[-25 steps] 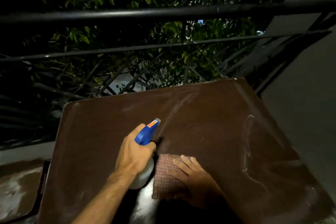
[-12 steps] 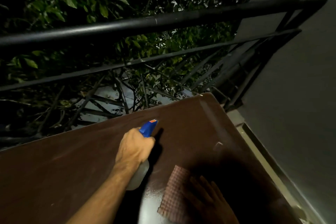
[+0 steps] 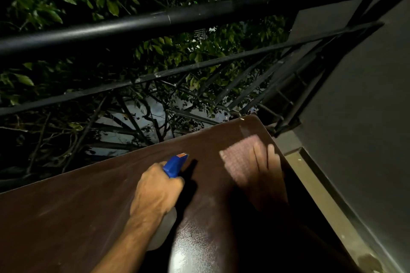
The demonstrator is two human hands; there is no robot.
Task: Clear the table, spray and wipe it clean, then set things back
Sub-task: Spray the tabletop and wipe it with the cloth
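Wiping is in hand: right hand (image 3: pixel 264 162) presses pink checked cloth (image 3: pixel 238 162) flat at dark brown tabletop (image 3: pixel 88 217) far right corner; left hand (image 3: pixel 155 190) grip clenched around blue-headed spray bottle (image 3: pixel 174 165); next, wipe toward left

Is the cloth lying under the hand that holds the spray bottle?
No, the cloth is pressed flat under the right hand, while the left hand grips the spray bottle.

Left hand (image 3: pixel 158 190) clenched — right hand (image 3: pixel 265 168) flat
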